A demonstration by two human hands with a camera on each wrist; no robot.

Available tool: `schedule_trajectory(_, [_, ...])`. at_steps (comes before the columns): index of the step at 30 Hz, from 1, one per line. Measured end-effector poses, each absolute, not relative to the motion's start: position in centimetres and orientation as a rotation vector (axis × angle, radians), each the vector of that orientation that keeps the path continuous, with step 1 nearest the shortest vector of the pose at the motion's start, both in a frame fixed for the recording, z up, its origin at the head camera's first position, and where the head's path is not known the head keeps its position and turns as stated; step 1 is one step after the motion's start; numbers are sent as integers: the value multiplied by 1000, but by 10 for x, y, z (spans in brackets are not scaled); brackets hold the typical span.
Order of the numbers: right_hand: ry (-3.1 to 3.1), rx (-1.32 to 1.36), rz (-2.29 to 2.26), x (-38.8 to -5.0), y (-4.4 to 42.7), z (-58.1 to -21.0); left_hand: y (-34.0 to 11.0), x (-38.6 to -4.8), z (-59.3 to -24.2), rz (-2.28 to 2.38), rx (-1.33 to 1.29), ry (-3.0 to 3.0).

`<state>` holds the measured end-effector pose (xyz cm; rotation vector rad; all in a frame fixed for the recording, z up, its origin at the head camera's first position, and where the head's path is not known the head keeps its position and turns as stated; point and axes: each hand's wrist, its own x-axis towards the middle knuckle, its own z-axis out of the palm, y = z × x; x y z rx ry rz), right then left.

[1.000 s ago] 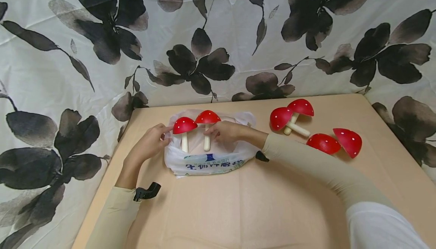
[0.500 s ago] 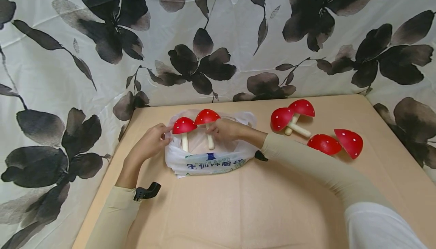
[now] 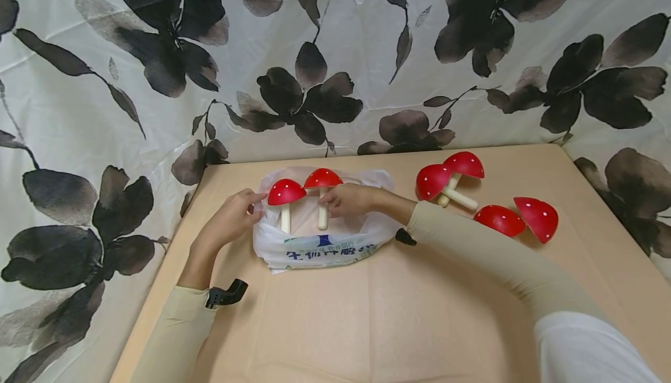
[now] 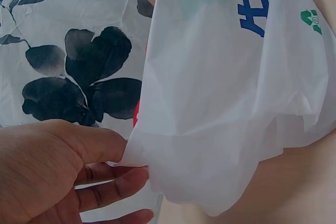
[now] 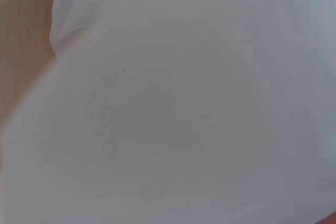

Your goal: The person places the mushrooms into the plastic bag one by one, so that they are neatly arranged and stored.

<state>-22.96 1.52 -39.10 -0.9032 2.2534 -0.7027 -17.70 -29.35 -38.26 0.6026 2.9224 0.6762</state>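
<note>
A white plastic bag (image 3: 293,255) with blue and green print lies with its mouth spread near the table's back edge. My left hand (image 3: 232,220) pinches the bag's left rim between thumb and index finger, plain in the left wrist view. Inside stand two toy mushrooms with white-dotted red caps and pale stems: a left mushroom (image 3: 286,192) and a right mushroom (image 3: 322,178). My right hand (image 3: 353,200) reaches over the bag and pinches the right mushroom by its stem. In the right wrist view the bag's white plastic (image 5: 173,108) fills nearly everything, hiding the hand.
Several more red-capped mushrooms (image 3: 463,165) lie on the table's right side, two with crossed stems and a red cap (image 3: 498,220) beside another one behind the right sleeve. A flower-printed cloth (image 3: 388,115) hangs behind the beige table (image 3: 325,325).
The right mushroom, held by my right hand, leaned a little half a second ago and is now closer to upright. The left hand keeps its hold on the bag rim.
</note>
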Motion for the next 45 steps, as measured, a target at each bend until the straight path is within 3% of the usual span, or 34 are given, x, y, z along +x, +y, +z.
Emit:
schedule_trajectory(18, [2103, -843, -689, -227, 31, -383, -292, -178, -383, 681, 626, 2927])
schedule_trajectory(45, [2015, -1011, -893, -221, 80, -360, -296, -178, -385, 705, 605, 2915])
